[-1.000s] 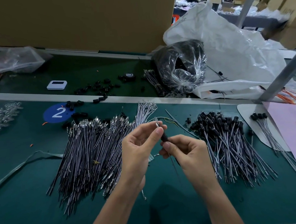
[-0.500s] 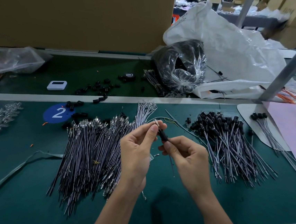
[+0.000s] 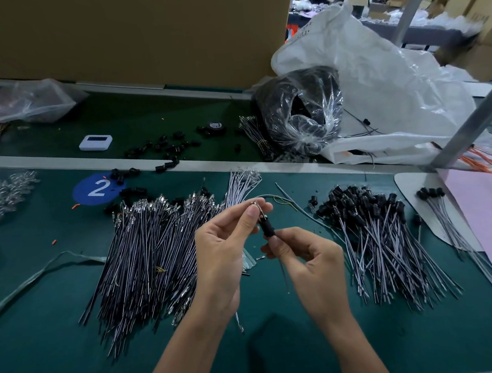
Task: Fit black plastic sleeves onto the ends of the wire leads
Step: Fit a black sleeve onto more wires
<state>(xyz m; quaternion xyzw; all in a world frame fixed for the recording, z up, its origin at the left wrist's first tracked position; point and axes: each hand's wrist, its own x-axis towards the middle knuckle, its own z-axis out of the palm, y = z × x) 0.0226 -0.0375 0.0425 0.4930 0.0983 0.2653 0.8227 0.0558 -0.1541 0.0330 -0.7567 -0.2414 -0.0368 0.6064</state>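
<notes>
— Where's the sleeve (image 3: 265, 228)?

— On the lead (image 3: 282, 268), held up over the mat (image 3: 44, 356) between both hands. A second ago it sat lower; it has slid up toward the metal tip (image 3: 254, 207).

— And the hands?

— The left hand (image 3: 224, 254) pinches the tip between thumb and forefinger, its other fingers loosely curled. The right hand (image 3: 311, 258) pinches the sleeve's lower end, and the lead's tail hangs below it.

— Fully seated?

— Hard to tell, as fingers cover the joint. Probably nearly home.

— So what's left?

— This piece looks close to done and should join the sleeved pile (image 3: 378, 233) on the right. The bare pile (image 3: 155, 255) on the left is far larger, so plenty remains.
</notes>
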